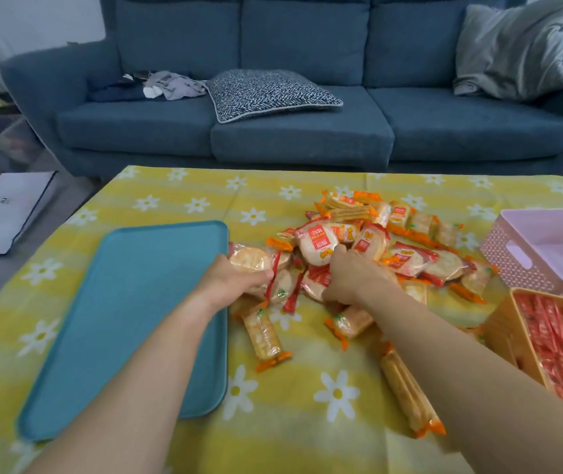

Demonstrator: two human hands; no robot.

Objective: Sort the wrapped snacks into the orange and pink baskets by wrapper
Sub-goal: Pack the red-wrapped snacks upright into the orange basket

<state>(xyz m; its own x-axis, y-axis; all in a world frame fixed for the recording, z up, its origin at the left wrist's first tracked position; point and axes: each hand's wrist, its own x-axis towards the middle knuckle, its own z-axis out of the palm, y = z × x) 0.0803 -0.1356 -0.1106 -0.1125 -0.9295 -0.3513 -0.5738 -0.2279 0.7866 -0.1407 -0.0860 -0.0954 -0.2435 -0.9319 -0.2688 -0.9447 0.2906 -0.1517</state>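
Note:
A pile of wrapped snacks [399, 241] lies on the yellow daisy cloth, some in red wrappers, some in orange ones. My left hand [235, 280] grips a round red-wrapped cracker pack [251, 260] at the pile's left edge. My right hand [350, 277] presses into the pile's middle, fingers closed around red-wrapped packs [317, 280]. The pink basket [547, 249] stands at the right and looks empty. The orange basket [512, 323] sits at the near right, holding several red-wrapped snacks. Loose orange-wrapped packs [263, 336] lie nearer to me.
A teal tray [129, 323] lies on the cloth to the left, under my left forearm. A blue sofa [300, 131] with cushions stands behind the table. A white box [2, 210] rests on the floor at the left.

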